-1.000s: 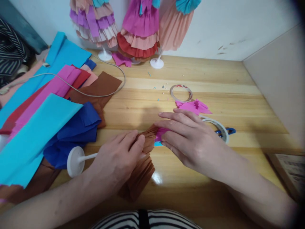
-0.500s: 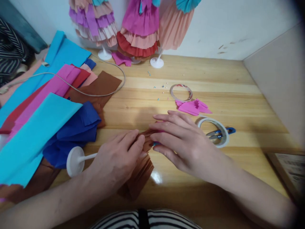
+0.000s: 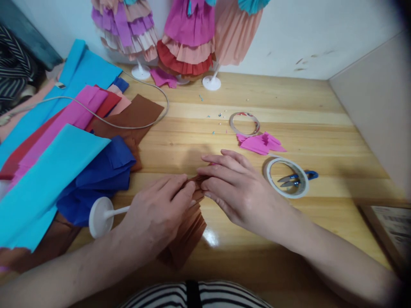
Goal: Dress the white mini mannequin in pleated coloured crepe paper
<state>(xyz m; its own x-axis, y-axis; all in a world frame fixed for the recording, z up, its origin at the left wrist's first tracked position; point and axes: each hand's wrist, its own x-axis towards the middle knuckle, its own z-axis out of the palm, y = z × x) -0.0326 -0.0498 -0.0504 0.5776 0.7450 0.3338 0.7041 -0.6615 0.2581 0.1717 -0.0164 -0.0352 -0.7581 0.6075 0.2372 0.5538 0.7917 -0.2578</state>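
Pleated brown crepe paper [image 3: 188,233] hangs below my hands, gathered at its upper end. My left hand [image 3: 162,209] is closed on the gathered part, thumb and forefinger pinching it. My right hand [image 3: 239,184] curls its fingers over the other end of the gather, and its palm hides most of what lies beneath. A bit of pink shows behind the right fingers. From under my left hand a white stand [image 3: 101,217] sticks out to the left, lying on its side with its round base outward; what it joins is hidden.
Crepe paper sheets in turquoise [image 3: 51,184], dark blue [image 3: 96,184] and brown [image 3: 135,113] pile up at left, crossed by a cable [image 3: 128,127]. Paper dresses [image 3: 189,34] on white stands line the wall. Tape rolls [image 3: 268,177], blue-handled snips [image 3: 311,174] and a pink scrap [image 3: 261,143] lie right.
My right hand has shifted slightly left and its fingers have closed further over the gather. The small blue bit under its thumb is now hidden. My left hand stays almost still.
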